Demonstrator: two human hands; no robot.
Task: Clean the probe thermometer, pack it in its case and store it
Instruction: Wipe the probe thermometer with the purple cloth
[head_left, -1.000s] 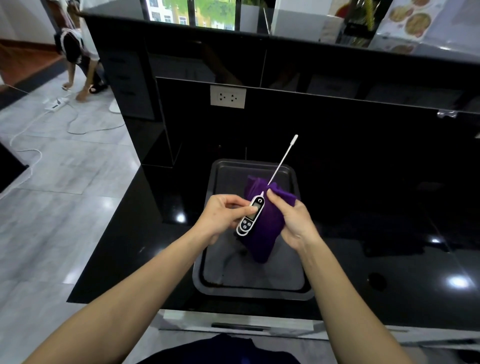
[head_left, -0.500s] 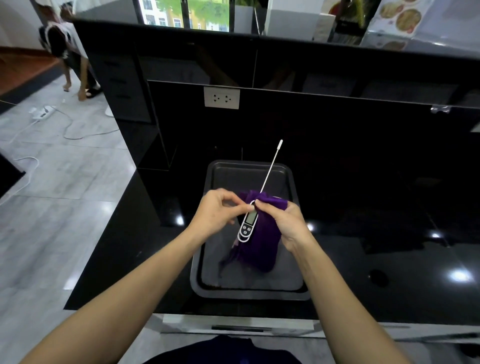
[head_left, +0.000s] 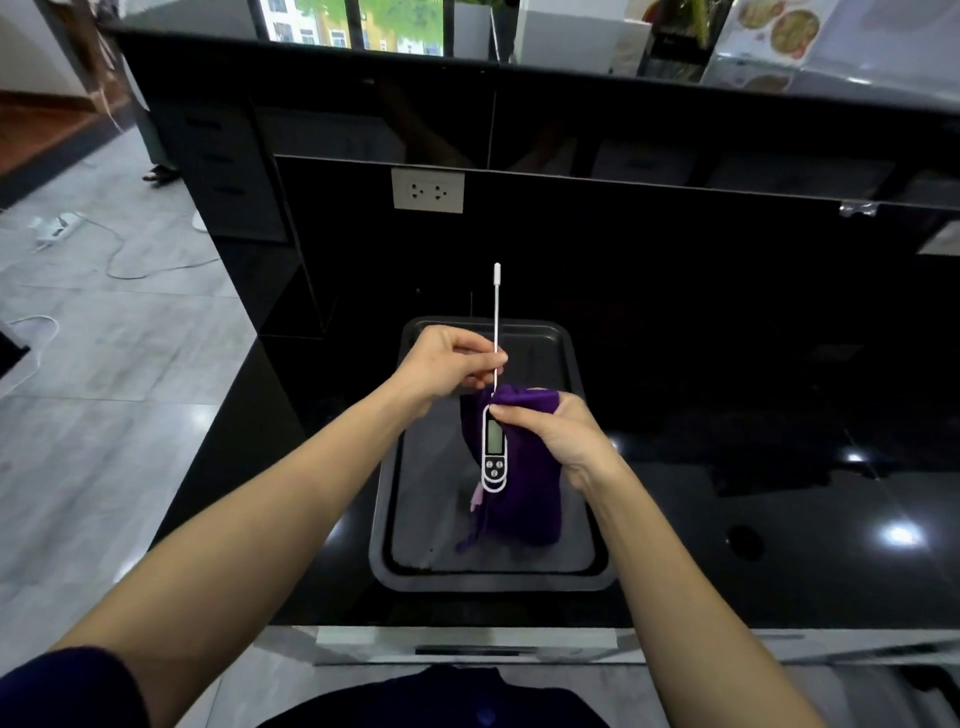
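- Pinching the thin metal stem with my left hand (head_left: 451, 361), I have thumb and forefinger closed on it partway up; the other fingers are curled in, and the stem runs nearly straight up past them to a white-capped tip.
- Just below and right of those fingers hangs the probe thermometer (head_left: 494, 448), body downward, with its display and three buttons facing me. It is held in the air above the tray, touching neither the tray nor the counter.
- Behind the thermometer body drapes the purple cloth (head_left: 524, 488); its lower end reaches down toward the tray floor, though I cannot tell whether it touches.
- My right hand (head_left: 558, 434) is closed on the top of the cloth, thumb pressed at the head of the thermometer body where the stem joins it, so cloth and body are clamped together there.
- Under both hands sits the dark tray (head_left: 592, 569) on the black counter (head_left: 779, 519).
- By my reading I am in the cleaning step: the body is wrapped from behind and the stem is bare above my left fingers, so wiping the stem looks unfinished.
- No case shows anywhere near my fingers, so packing and storing are both left; I judge the task to be in its first third.
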